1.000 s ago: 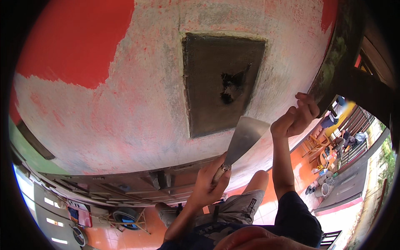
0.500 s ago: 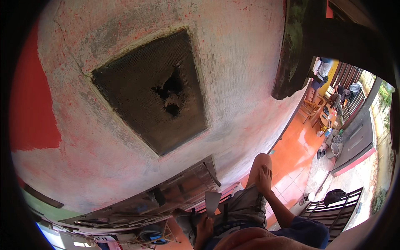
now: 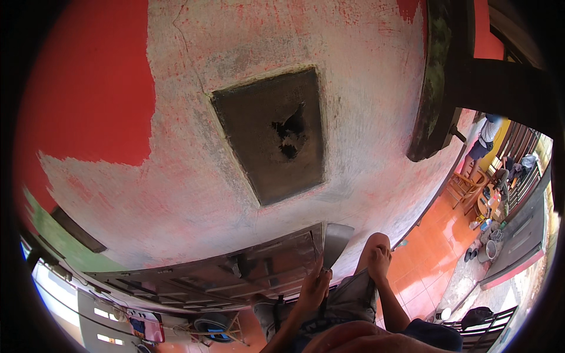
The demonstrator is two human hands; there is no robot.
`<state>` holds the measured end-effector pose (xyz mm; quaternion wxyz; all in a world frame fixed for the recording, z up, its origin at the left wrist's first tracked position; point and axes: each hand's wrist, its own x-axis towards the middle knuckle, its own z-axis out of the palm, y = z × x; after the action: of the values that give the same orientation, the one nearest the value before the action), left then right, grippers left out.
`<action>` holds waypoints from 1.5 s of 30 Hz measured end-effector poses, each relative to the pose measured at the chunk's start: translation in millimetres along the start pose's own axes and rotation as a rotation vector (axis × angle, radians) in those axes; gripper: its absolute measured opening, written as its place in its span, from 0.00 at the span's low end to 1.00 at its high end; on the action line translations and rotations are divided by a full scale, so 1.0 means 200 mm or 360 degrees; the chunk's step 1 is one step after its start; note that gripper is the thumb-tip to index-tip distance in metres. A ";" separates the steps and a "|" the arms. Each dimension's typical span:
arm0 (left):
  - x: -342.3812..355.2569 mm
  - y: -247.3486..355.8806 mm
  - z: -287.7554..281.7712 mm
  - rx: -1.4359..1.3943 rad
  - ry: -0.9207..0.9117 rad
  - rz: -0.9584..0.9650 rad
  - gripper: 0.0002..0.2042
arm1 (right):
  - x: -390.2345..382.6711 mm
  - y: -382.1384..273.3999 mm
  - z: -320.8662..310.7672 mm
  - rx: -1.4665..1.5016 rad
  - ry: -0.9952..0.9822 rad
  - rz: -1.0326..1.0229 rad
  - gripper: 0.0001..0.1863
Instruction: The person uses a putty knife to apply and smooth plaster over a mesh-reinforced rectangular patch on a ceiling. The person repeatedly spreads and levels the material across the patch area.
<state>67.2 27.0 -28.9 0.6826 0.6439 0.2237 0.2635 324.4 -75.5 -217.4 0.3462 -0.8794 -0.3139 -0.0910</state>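
Head view. The camera is facing a rough grey plastered wall point(image 3: 353, 117) with scraped red paint remaining at its left edge and top. Near the middle of the wall sits a dark grey rectangular patch of fresh mortar point(image 3: 271, 132), and a ragged black hole point(image 3: 289, 134) is showing right of the patch's centre, unfilled.

The left hand point(image 3: 313, 289) is gripping, fingers curled tightly round the handle, a broad flat steel putty knife point(image 3: 336, 244). The blade is pointing up, well below the lower edge of the patch and apart from it, in front of a dark wooden shelf-like ledge point(image 3: 235, 270) that is running along the lower part of the wall. Whether the blade is carrying any mortar cannot be told; its face looks bare.

The right hand point(image 3: 379, 259) is resting loosely closed on the person's bent knee point(image 3: 376, 240), holding nothing visible; the grey shorts point(image 3: 347, 300) are showing beneath it.

Judgement: the patching step is under way, with the tool lowered between strokes and the hole not yet closed. The next move probably calls for raising the blade to the patch, pressing material into the hole and drawing flat across it to meet the patch's edges.

Far right, beyond the wall's edge: orange tiled floor point(image 3: 424, 270), another person standing near a wooden chair point(image 3: 465, 185).
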 end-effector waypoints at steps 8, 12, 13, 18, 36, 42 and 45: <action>-0.20 -0.14 0.04 -0.0278 -0.0008 -0.0159 0.30 | 0.00 -0.02 0.01 0.0065 0.0043 -0.0067 0.11; -0.21 -0.17 0.00 -0.0368 0.0072 -0.0085 0.30 | 0.00 0.00 0.02 0.0094 -0.0048 -0.0049 0.14; -0.21 -0.17 -0.01 -0.0345 0.0112 -0.0027 0.30 | 0.00 0.01 0.03 0.0068 -0.0026 -0.0059 0.13; -0.23 -0.14 -0.09 -0.0375 0.0182 -0.0129 0.30 | -0.03 0.01 0.06 -0.0070 -0.0090 0.0010 0.16; 0.31 1.19 0.10 -0.0107 -0.0334 0.0979 0.36 | 1.14 -1.91 -1.21 0.1002 0.1556 -0.2069 0.17; 0.59 1.61 0.24 -0.0372 -0.0086 0.1317 0.35 | 1.51 -2.36 -1.46 0.1523 0.1562 -0.2310 0.17; 0.66 1.74 0.26 -0.0356 -0.0008 0.1343 0.34 | 1.62 -2.42 -1.51 0.1628 0.1521 -0.2223 0.16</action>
<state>175.9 84.7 325.2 0.5812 0.6016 -0.0908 0.5404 299.2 154.5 397.5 0.6433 -0.1119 -0.5909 -0.4737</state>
